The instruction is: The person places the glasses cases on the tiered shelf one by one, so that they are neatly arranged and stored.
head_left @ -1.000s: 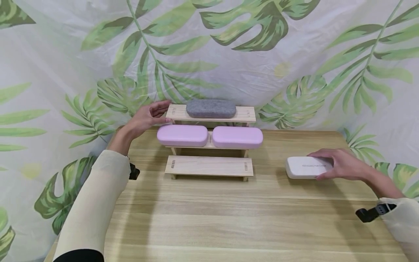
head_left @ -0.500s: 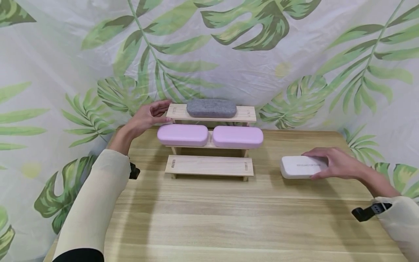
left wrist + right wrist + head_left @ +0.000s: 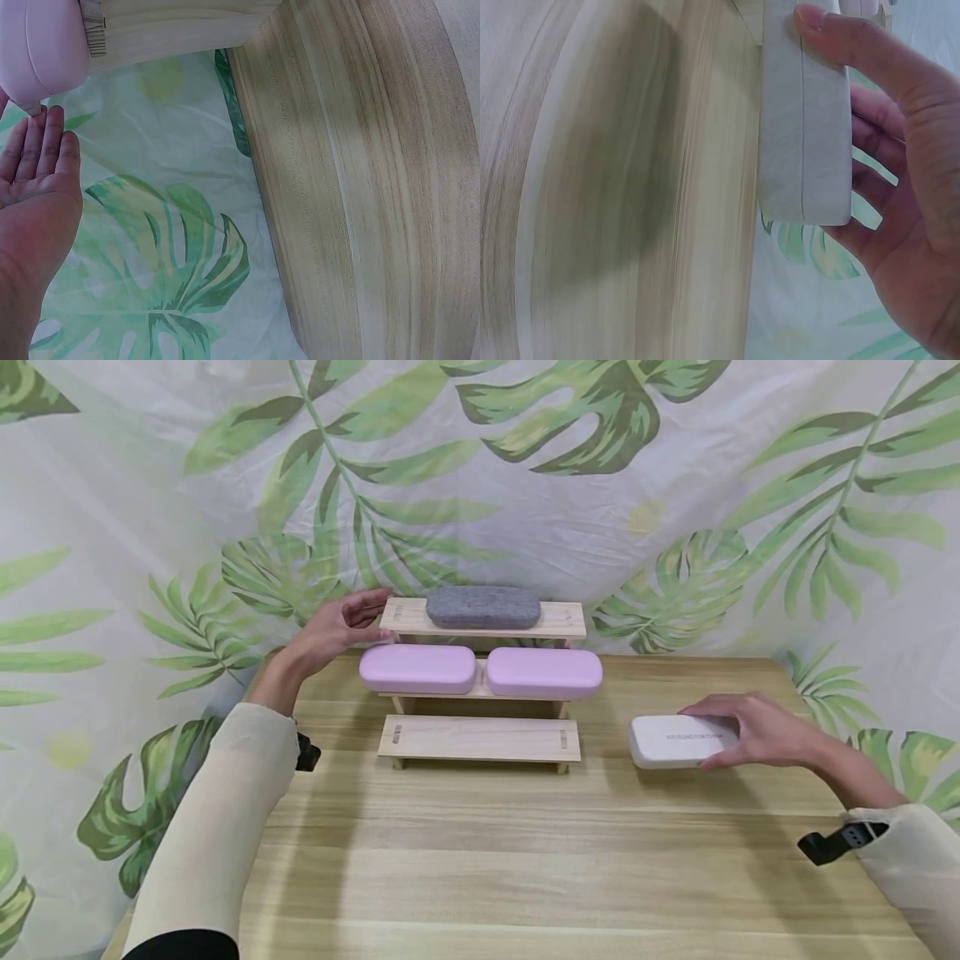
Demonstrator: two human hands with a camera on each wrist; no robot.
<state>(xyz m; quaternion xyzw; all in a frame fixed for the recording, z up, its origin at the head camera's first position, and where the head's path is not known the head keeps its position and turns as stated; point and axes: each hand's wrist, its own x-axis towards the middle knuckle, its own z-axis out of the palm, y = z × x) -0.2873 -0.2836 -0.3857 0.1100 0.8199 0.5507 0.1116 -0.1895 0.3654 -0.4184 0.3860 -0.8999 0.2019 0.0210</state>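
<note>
In the head view my right hand grips a white glasses case by its right end, to the right of a three-step wooden display stand. Small dark lettering runs along the case's top. Seen from the right wrist, the thumb presses one side of the case and the fingers reach round the other, with its shadow apart on the table. My left hand touches the left end of the stand's top step, its fingers fairly straight. On that step lies a grey glasses case. Two pink glasses cases sit side by side on the middle step.
The stand's lowest step is bare wood. Everything stands on a wood-grain table against a leaf-printed cloth. The table's back right corner lies behind the right hand.
My right hand has moved left with the white glasses case, closer to the stand. My left hand has stayed at the top step, and the grey and pink cases have not moved.
</note>
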